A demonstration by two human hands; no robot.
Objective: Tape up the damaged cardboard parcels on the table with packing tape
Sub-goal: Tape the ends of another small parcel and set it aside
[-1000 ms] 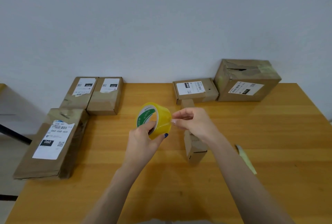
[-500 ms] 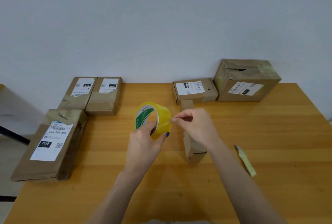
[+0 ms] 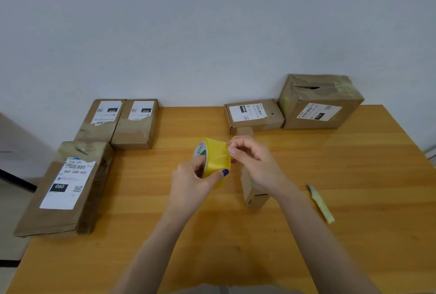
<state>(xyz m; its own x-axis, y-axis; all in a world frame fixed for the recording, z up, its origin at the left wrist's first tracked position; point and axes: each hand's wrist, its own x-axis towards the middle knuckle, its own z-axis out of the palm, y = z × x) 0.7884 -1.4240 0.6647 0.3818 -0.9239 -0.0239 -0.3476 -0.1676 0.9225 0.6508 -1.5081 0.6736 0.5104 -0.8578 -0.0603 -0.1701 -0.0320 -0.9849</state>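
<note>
My left hand (image 3: 192, 179) grips a yellow roll of packing tape (image 3: 213, 160) above the middle of the wooden table (image 3: 354, 199), thumb inside the core. My right hand (image 3: 251, 157) pinches the tape's free edge at the roll's upper right. Beneath my right wrist lies a small narrow cardboard parcel (image 3: 251, 193), partly hidden by the hand. A large torn box (image 3: 318, 102) stands at the back right, with a flat labelled box (image 3: 253, 114) to its left.
Two flat labelled boxes (image 3: 139, 124) (image 3: 101, 120) sit side by side at the back left. A long brown parcel marked 060 (image 3: 66, 187) lies along the left table edge. A pale yellow-handled knife (image 3: 320, 203) rests on the table at the right.
The roll has turned in my left hand so its side faces me less. My right fingers have shifted up onto the tape's edge. The parcels have not moved.
</note>
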